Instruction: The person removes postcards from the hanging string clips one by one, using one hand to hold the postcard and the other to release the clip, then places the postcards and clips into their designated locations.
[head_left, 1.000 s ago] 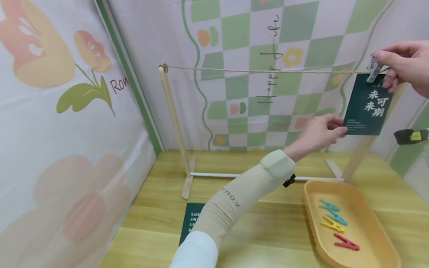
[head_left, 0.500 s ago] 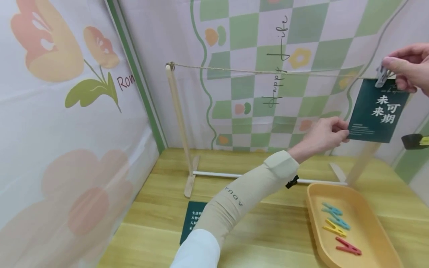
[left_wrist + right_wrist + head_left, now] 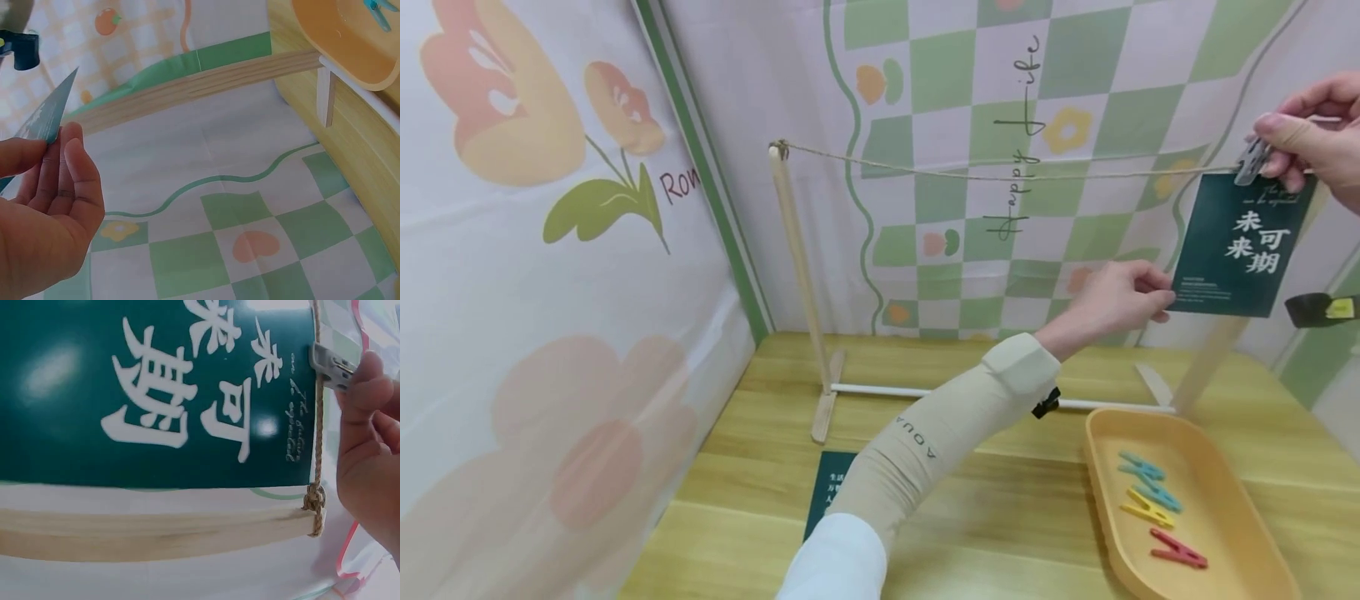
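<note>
A dark green card (image 3: 1213, 250) with white characters hangs at the right end of a thin twine (image 3: 970, 177). My right hand (image 3: 1318, 137) pinches a grey clothespin (image 3: 1252, 162) at the card's top edge. In the right wrist view the clothespin (image 3: 330, 365) sits across the twine (image 3: 319, 437) and the card's edge, close to the knot on the wooden post (image 3: 156, 534). My left hand (image 3: 1123, 292) pinches the card's lower left corner. Seen from the left wrist, the card (image 3: 55, 109) is nearly edge-on between thumb and fingers.
An orange tray (image 3: 1101, 467) on the wooden table (image 3: 1000, 517) holds several clothespins, among them a yellow one (image 3: 1148, 508) and a red one (image 3: 1178, 550). A second green card (image 3: 827, 492) lies partly under my left sleeve. The rack's left post (image 3: 797, 267) and white crossbar (image 3: 880, 390) stand behind.
The twine, nearly straight a second ago, now sags in the middle. The clothespin sits slightly higher against the card's top edge, uncovering more of the small print. Both hands keep their hold.
</note>
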The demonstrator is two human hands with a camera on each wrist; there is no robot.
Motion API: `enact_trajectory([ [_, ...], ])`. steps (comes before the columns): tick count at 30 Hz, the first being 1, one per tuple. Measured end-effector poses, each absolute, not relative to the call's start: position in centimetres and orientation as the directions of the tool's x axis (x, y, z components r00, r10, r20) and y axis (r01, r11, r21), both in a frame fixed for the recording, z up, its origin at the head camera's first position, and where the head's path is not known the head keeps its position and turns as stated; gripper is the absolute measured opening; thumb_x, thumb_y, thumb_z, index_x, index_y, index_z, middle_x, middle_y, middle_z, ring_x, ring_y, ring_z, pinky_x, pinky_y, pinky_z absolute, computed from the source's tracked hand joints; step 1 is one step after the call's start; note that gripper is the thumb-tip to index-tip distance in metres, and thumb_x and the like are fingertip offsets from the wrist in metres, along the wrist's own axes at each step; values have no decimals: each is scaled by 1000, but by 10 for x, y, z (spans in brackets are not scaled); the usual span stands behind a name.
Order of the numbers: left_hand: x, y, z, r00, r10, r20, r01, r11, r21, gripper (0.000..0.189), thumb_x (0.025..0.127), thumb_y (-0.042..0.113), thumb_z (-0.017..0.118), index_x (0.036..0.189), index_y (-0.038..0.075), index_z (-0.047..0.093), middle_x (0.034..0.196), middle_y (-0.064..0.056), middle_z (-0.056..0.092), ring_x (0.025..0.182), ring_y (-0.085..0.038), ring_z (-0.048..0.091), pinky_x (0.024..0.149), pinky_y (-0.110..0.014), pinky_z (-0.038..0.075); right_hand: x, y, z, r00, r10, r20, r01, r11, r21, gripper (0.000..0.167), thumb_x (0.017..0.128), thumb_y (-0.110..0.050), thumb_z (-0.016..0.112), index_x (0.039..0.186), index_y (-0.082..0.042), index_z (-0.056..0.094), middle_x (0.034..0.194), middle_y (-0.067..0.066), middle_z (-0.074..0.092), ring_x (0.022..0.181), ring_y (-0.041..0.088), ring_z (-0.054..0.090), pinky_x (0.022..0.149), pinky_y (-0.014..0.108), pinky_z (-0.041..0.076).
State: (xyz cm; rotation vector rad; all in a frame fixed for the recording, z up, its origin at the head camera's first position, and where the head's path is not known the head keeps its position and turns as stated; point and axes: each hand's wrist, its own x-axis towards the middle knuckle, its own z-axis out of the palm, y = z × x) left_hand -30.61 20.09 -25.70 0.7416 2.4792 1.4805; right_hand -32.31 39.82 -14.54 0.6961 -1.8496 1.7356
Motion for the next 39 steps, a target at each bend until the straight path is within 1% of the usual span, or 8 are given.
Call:
enact_trajectory([
  [2,-306,198,-256,-867,486,107,323,386,864,11,96,19,64,107,19,67,85,12,68,67,3,66,60,-9,50,-324,395,-146,-706,-9,708,-708,-12,-706,11,89,7,64,91,-4,60,75,-1,72,42,6,57,35,16,38],
  [4,-306,196,-255,-875,473,104,316,394,863,10,96,20,65,106,20,67,84,13,68,66,3,65,58,-11,51,-323,393,-146,-679,12,734,-734,23,-679,11,90,5,63,93,-6,60,81,-2,71,44,5,57,38,14,40],
  [10,-306,192,-257,-886,451,103,319,435,842,8,94,23,67,102,24,68,82,15,69,64,5,65,57,-12,51,-321,392,-142,-628,60,776,-740,262,-620,13,97,-4,56,98,-16,60,84,-6,64,48,0,54,44,9,41],
  [17,-307,185,-258,-876,477,72,291,404,867,8,95,21,66,103,20,68,87,10,72,65,2,66,58,-15,52,-318,391,-144,-650,59,758,-694,361,-623,15,96,-6,59,103,-18,60,87,-10,64,49,-1,55,45,8,42],
  [22,-304,175,-257,-856,514,64,270,337,902,8,95,18,65,103,16,67,87,6,73,67,-1,68,57,-17,53,-314,390,-144,-679,50,733,-676,347,-650,21,94,-4,61,111,-15,59,88,-6,61,48,0,57,43,10,43],
  [27,-303,159,-257,-836,541,92,275,268,923,10,96,16,63,106,13,66,89,4,74,69,-1,69,60,-19,55,-310,386,-142,-679,31,733,-683,341,-647,21,94,-2,61,112,-14,60,90,-7,64,45,1,57,41,12,41],
  [34,-302,138,-260,-845,525,101,258,237,937,7,96,17,64,103,15,65,84,5,73,72,-6,71,60,-21,55,-296,379,-146,-678,-2,735,-687,356,-633,23,95,-1,59,115,-11,64,93,-11,70,45,5,56,41,13,42],
  [39,-297,125,-264,-865,497,67,203,225,953,5,96,17,64,101,16,63,83,7,71,73,-10,73,60,-21,56,-281,377,-154,-699,2,715,-654,402,-641,24,95,-1,59,112,-17,65,91,-16,69,45,3,56,44,10,42],
])
